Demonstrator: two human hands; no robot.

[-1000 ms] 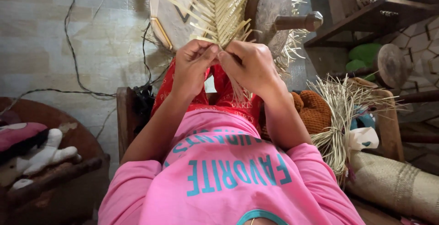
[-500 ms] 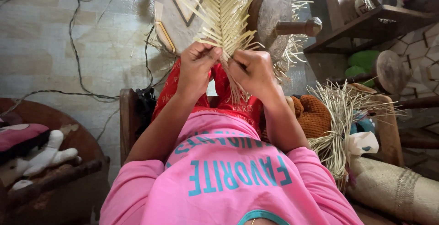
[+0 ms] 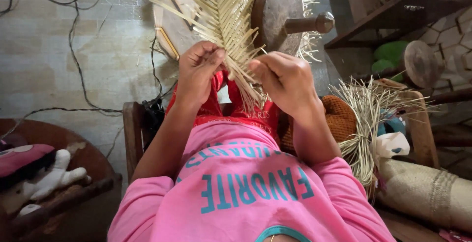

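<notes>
The person holds a fan of dry straw strips (image 3: 223,21) up in front of their chest, above their lap. The left hand (image 3: 196,70) pinches the strips on its side, fingers pressed together around them. The right hand (image 3: 285,77) pinches a thin strip at the near edge of the weave, fingers curled tight.

Since a second ago the hands have hardly moved. The two hands sit a little closer to the woven part, and the loose ends stick up the same way. So it looks like one strip is being tucked or pulled snug, a small step in the weaving, with many loose strips left.

Behind the straw is a round wooden block (image 3: 275,11) with a peg. A bundle of loose straw (image 3: 366,119) lies off to the right. A soft toy (image 3: 46,178) lies on the left.
</notes>
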